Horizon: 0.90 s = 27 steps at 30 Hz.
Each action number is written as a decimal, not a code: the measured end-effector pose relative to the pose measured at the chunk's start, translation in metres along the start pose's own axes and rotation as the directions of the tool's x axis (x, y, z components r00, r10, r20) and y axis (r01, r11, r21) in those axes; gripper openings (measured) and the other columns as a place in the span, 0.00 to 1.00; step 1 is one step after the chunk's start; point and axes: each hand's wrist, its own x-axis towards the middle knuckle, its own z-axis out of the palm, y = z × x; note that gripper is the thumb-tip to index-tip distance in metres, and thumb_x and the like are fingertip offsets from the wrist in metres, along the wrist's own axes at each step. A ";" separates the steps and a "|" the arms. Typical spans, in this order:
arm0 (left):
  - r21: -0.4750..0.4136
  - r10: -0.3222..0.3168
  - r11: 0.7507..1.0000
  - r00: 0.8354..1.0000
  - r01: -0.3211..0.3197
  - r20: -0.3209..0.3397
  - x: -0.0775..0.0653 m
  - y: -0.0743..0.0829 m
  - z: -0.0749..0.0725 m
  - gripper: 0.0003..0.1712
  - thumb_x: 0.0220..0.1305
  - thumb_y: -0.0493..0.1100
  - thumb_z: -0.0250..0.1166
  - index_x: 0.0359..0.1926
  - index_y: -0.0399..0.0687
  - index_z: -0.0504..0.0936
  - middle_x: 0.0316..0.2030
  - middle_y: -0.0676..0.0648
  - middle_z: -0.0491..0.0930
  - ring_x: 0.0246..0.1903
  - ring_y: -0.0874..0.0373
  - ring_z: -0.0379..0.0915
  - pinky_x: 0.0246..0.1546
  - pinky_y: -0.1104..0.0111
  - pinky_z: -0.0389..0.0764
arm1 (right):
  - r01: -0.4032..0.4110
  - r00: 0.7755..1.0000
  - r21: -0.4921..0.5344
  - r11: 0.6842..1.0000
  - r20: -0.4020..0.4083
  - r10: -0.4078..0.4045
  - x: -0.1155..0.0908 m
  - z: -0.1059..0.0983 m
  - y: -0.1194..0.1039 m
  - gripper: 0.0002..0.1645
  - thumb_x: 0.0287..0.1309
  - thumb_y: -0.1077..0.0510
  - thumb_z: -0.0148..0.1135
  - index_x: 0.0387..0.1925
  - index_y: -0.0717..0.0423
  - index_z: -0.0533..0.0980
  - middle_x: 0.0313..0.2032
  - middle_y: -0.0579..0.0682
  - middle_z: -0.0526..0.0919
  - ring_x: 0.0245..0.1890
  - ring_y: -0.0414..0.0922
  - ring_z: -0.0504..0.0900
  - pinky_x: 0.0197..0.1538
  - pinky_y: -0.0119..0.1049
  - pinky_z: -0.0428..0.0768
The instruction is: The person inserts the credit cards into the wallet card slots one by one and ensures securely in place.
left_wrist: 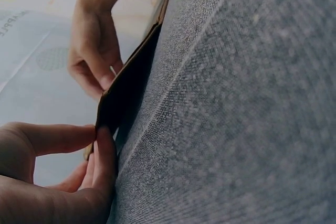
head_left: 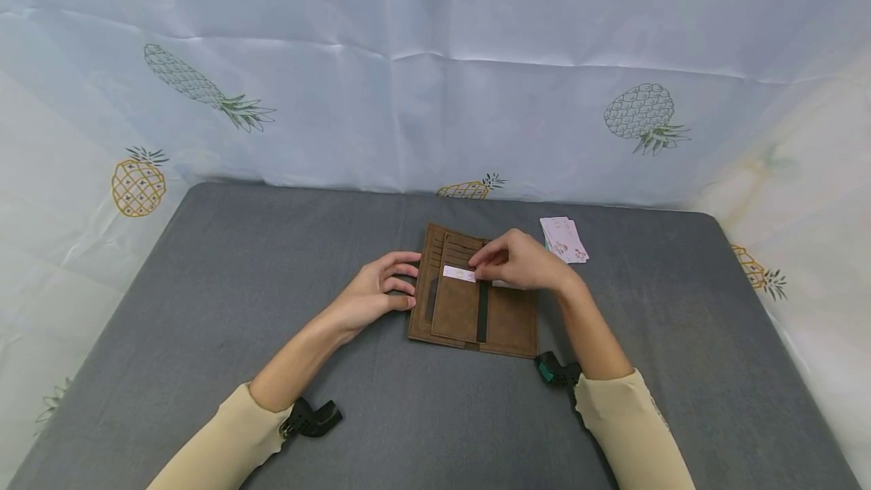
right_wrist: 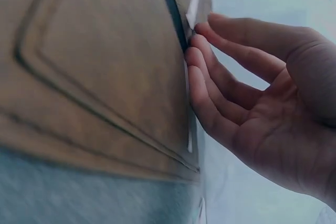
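Note:
A brown wallet (head_left: 454, 308) lies unfolded on the table, with card slots, a wide pocket on each half and a dark strip down its middle. At its left edge is my left hand (head_left: 377, 289); in the left wrist view the thumb and fingers pinch that edge, raised off the cloth. A white card (head_left: 459, 274) sticks out of the left pocket. My right hand (head_left: 520, 259) reaches over the right half, its bent fingertips pinching the right end of this card. Another pale card (head_left: 505, 284) shows at the right pocket, partly hidden beneath the right hand.
Behind the right hand, a small stack of pinkish cards (head_left: 565, 239) lies on the grey cloth-covered table (head_left: 272, 248). A pale curtain (head_left: 422, 119) printed with pineapples hangs along the table's back edge. Each wrist wears a black camera mount (head_left: 311, 419).

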 end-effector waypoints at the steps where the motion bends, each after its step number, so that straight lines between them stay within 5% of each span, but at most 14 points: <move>1: -0.002 0.000 1.000 1.000 0.000 0.000 0.000 0.000 0.000 0.43 0.65 0.22 0.67 0.80 0.41 0.67 0.68 0.33 0.73 0.48 0.57 0.80 0.48 0.73 0.85 | 0.001 1.000 0.014 1.000 -0.005 -0.001 -0.002 -0.003 0.002 0.11 0.70 0.62 0.71 0.50 0.60 0.90 0.43 0.56 0.95 0.36 0.41 0.87 0.38 0.32 0.83; 8: -0.011 -0.002 1.000 1.000 0.002 0.008 0.000 -0.001 0.000 0.43 0.66 0.22 0.66 0.80 0.41 0.66 0.68 0.34 0.72 0.49 0.57 0.79 0.47 0.72 0.85 | -0.065 0.981 0.062 0.996 -0.181 0.076 -0.019 -0.033 0.021 0.18 0.73 0.57 0.70 0.60 0.61 0.86 0.53 0.60 0.92 0.46 0.39 0.90 0.49 0.30 0.85; 14: -0.009 -0.005 1.000 1.000 0.005 0.004 0.000 -0.001 0.000 0.43 0.66 0.22 0.66 0.80 0.41 0.66 0.68 0.34 0.73 0.48 0.57 0.79 0.47 0.72 0.85 | -0.199 0.913 0.158 0.967 -0.330 0.241 -0.038 -0.055 0.037 0.27 0.75 0.50 0.68 0.67 0.59 0.81 0.62 0.61 0.87 0.47 0.30 0.85 0.50 0.35 0.84; 20: -0.005 -0.013 1.000 1.000 0.013 0.002 -0.001 0.001 0.000 0.43 0.66 0.22 0.66 0.80 0.42 0.66 0.68 0.34 0.73 0.49 0.57 0.79 0.47 0.72 0.85 | -0.221 0.859 0.257 0.941 -0.405 0.312 -0.047 -0.065 0.053 0.31 0.75 0.51 0.67 0.71 0.63 0.77 0.64 0.64 0.82 0.45 0.23 0.83 0.52 0.25 0.86; 23: -0.001 -0.014 1.000 1.000 0.014 0.003 -0.001 0.001 0.000 0.43 0.67 0.22 0.66 0.80 0.43 0.66 0.68 0.34 0.73 0.49 0.57 0.79 0.47 0.72 0.85 | -0.255 0.843 0.241 0.936 -0.419 0.338 -0.050 -0.067 0.058 0.33 0.75 0.50 0.68 0.72 0.64 0.76 0.66 0.66 0.82 0.48 0.28 0.83 0.50 0.22 0.84; 27: 0.003 -0.014 1.000 1.000 0.014 0.003 -0.001 0.001 0.000 0.43 0.67 0.23 0.66 0.80 0.43 0.66 0.68 0.34 0.73 0.49 0.56 0.79 0.47 0.72 0.84 | -0.344 0.825 0.201 0.917 -0.403 0.397 -0.051 -0.068 0.064 0.37 0.75 0.48 0.67 0.74 0.66 0.73 0.71 0.67 0.79 0.61 0.48 0.83 0.50 0.24 0.79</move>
